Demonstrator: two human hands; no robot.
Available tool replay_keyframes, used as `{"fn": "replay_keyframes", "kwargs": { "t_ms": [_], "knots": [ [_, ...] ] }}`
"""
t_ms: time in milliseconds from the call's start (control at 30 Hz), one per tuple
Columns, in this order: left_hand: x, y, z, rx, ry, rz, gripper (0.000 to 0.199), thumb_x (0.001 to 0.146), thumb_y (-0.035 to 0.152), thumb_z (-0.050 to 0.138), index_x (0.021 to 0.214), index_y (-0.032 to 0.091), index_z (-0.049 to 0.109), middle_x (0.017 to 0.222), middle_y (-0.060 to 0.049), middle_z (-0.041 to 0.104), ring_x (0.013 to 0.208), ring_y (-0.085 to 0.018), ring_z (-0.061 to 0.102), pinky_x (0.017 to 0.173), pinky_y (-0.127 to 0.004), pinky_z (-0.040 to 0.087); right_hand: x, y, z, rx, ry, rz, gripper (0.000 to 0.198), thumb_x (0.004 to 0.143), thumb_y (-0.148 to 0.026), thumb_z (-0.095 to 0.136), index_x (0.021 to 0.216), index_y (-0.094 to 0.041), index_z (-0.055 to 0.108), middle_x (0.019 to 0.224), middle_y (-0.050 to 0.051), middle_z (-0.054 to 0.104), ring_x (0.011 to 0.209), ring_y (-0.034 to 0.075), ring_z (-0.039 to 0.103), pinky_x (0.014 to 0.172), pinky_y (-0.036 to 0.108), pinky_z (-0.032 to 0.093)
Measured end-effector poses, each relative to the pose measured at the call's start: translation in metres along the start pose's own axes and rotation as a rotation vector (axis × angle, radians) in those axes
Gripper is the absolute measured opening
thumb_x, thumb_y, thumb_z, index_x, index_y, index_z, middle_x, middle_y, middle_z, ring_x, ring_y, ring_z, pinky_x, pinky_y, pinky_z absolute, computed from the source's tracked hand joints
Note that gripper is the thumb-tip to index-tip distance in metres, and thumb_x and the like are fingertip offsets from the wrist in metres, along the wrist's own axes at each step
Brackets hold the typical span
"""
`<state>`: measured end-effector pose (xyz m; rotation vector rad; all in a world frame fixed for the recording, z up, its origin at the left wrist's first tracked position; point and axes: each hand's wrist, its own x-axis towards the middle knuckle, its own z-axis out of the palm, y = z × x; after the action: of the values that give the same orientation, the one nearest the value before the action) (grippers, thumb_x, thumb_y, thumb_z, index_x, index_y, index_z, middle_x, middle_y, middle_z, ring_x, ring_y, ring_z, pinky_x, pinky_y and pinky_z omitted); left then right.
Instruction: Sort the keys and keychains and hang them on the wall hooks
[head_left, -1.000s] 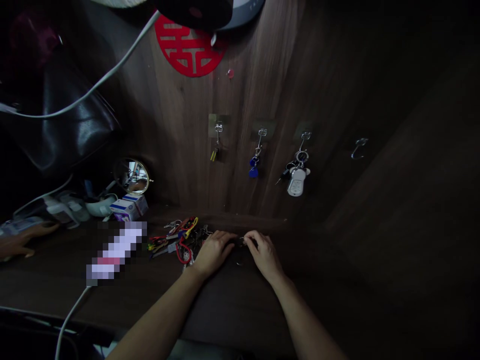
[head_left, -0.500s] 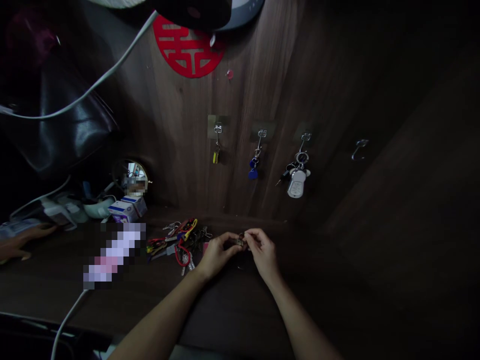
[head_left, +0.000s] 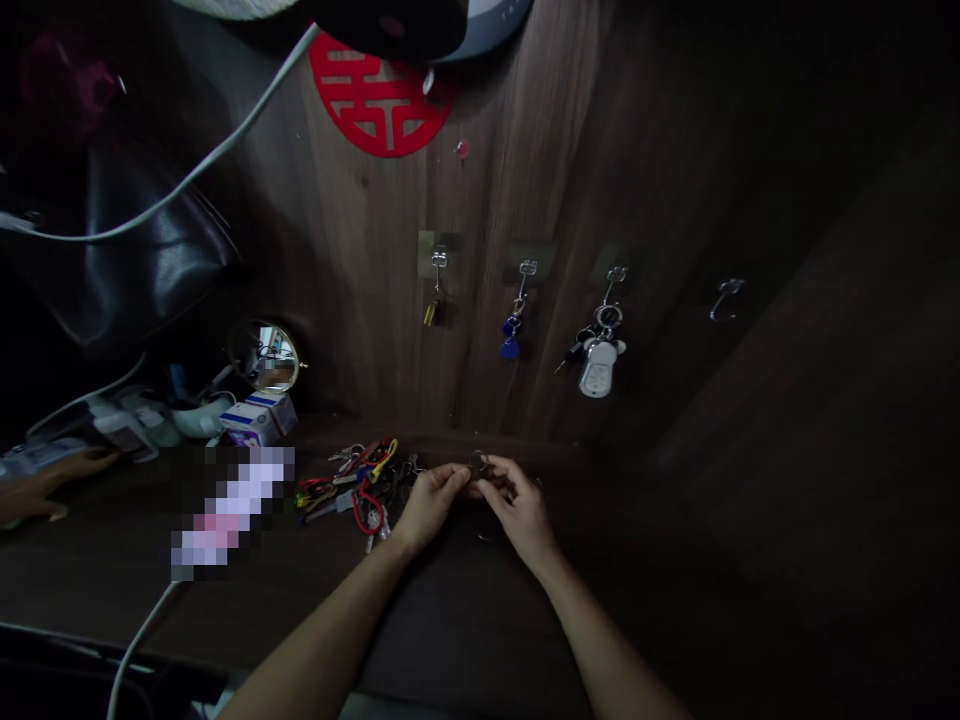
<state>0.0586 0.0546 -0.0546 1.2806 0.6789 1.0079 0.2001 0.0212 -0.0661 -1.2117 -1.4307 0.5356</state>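
Above the dark wooden surface, my left hand [head_left: 429, 508] pinches a small metal key ring [head_left: 478, 461] between thumb and finger. My right hand [head_left: 523, 508] closes on the same ring from the other side, thumb and fingertips together. Whatever hangs from the ring is mostly hidden by the fingers. Left of my left hand lies a pile of keys [head_left: 367, 500] with red, yellow and blue tags and cords. A small thin shiny thing [head_left: 486, 537] lies below my hands, too dark to name.
On the wooden panel, hooks carry a yellow-tagged key [head_left: 431, 313], blue key tags [head_left: 510, 345] and a white keychain [head_left: 598, 368]. A bare hook [head_left: 724, 300] is farther right. At left stand a round mirror [head_left: 271, 357], small boxes [head_left: 251, 420] and a black bag [head_left: 154, 240].
My fingers have shifted their grip, and the ring now shows upright between the fingertips. My right hand's fingers have curled lower. The hanging yellow and blue tags have turned slightly.
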Motion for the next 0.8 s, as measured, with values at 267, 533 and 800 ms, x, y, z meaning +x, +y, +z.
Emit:
{"fn": "replay_keyframes", "kwargs": {
  "t_ms": [267,533,800],
  "knots": [
    [-0.003,0.001,0.002,-0.215,-0.043,-0.134,0.034,0.07,0.044,0.067,0.079,0.011,0.064,0.074,-0.006,0.071,0.071,-0.018,0.065,0.085,-0.035,0.045,0.0,-0.002,-0.002,-0.055,0.123,-0.033,0.029,0.076,-0.029,0.056,0.103,-0.021,0.059,0.074,0.001,0.065,0.056,0.011,0.056,0.051,0.022,0.047],
    [-0.003,0.001,-0.001,-0.261,-0.092,-0.143,0.029,0.073,0.039,0.067,0.074,0.01,0.064,0.075,-0.006,0.07,0.066,-0.012,0.06,0.078,-0.027,0.045,0.001,-0.007,-0.009,0.136,0.179,0.046,0.021,0.08,-0.036,0.055,0.089,-0.018,0.062,0.068,0.002,0.064,0.053,0.011,0.058,0.049,0.023,0.047],
    [-0.004,0.003,-0.002,-0.366,-0.159,-0.184,0.032,0.073,0.032,0.069,0.096,0.011,0.066,0.089,-0.009,0.07,0.073,-0.013,0.062,0.081,-0.027,0.043,0.004,0.0,-0.011,0.055,0.138,0.096,0.024,0.08,-0.04,0.054,0.085,-0.018,0.062,0.071,0.003,0.066,0.064,0.016,0.062,0.053,0.025,0.048]
  ]
}}
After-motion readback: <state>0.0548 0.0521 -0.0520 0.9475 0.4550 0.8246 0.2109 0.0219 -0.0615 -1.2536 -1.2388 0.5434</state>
